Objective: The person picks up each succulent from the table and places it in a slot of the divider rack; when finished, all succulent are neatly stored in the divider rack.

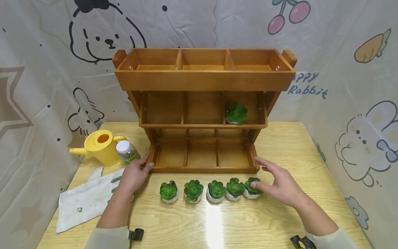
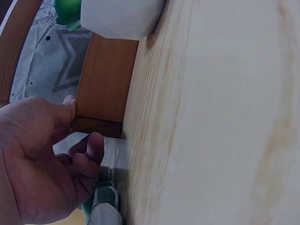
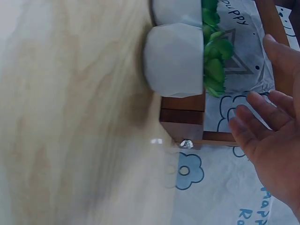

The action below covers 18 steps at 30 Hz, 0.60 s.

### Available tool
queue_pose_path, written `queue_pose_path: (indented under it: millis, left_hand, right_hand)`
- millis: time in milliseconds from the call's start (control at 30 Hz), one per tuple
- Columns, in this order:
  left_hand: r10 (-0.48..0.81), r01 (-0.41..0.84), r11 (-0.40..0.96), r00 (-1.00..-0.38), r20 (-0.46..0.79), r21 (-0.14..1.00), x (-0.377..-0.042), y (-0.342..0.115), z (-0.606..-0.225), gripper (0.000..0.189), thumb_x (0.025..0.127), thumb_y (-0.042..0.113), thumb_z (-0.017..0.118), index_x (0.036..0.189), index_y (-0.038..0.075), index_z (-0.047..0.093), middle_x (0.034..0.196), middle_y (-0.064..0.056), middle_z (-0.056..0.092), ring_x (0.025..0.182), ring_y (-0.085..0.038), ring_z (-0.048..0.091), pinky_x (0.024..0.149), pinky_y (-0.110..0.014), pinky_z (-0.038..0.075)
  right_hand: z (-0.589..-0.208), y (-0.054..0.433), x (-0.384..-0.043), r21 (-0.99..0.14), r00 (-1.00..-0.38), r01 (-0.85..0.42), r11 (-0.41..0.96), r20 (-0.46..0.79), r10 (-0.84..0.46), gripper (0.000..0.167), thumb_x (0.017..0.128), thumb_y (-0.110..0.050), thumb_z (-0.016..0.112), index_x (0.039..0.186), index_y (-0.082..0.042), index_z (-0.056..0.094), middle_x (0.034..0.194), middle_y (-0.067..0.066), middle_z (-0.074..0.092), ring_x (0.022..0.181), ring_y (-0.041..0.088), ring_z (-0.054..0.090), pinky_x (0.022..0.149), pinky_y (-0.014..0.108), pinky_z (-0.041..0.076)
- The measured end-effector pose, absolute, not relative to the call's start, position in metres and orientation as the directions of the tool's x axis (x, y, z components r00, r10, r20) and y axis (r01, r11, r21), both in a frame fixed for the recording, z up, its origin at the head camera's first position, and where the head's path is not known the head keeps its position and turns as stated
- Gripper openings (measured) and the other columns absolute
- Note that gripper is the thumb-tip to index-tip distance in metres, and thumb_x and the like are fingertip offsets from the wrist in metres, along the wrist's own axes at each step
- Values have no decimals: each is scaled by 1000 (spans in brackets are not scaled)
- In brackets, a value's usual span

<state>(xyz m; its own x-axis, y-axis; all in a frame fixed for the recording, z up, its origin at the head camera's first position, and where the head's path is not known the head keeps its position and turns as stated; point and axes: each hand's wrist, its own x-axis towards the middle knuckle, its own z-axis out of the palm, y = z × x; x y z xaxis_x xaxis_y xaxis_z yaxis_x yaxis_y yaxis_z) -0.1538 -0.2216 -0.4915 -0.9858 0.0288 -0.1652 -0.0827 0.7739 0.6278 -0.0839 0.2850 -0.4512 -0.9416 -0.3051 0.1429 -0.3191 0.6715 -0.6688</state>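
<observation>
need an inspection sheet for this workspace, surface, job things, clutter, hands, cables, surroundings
surface: pale wooden table, shiny at the front middle
job's things: three-tier wooden shelf; five potted plants in a row before it; a sixth plant in the middle tier's right compartment
clutter: yellow watering can, white-lidded jar and white cloth, all on the left
hands: left hand grips the shelf's lower left corner; right hand is near its lower right corner, holding nothing
cables: nothing seen
surroundings: cartoon-printed curtain behind and on both sides
</observation>
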Motion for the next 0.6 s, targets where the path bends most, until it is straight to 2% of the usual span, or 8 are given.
queue_pose_path:
  millis: [167,300,433,600]
  left_hand:
    - [27,-85,775,-986,-166,627,-154,-222,-492,62,108,43,54,162,18,35,142,-29,54,126,-45,55,103,-64,45]
    - [23,-93,773,-984,-174,627,-154,-222,-493,62,109,43,54,163,18,35,143,-29,53,127,-45,55,103,-64,45]
    - [24,-96,770,-984,-179,631,-154,-222,-493,63,108,45,53,163,19,34,144,-29,53,128,-45,54,103,-64,44]
    - [20,-104,765,-983,-184,635,-154,-222,-492,63,108,45,53,163,19,34,145,-29,52,128,-45,54,103,-64,44]
  right_hand:
    - [-460,287,-82,-684,-939,-310,660,111,-327,88,84,-32,89,156,-8,45,150,10,57,129,42,57,108,59,44]
    - [-466,286,-80,-686,-938,-302,662,90,-335,89,82,-29,91,156,-10,46,151,9,56,129,44,56,107,62,44]
    - [-471,286,-78,-689,-943,-270,672,48,-330,93,79,-38,92,157,-15,46,152,7,55,130,46,55,107,65,43]
    - [-474,286,-77,-678,-940,-256,689,7,-342,100,75,-44,93,157,-13,45,155,8,52,134,46,52,108,67,40]
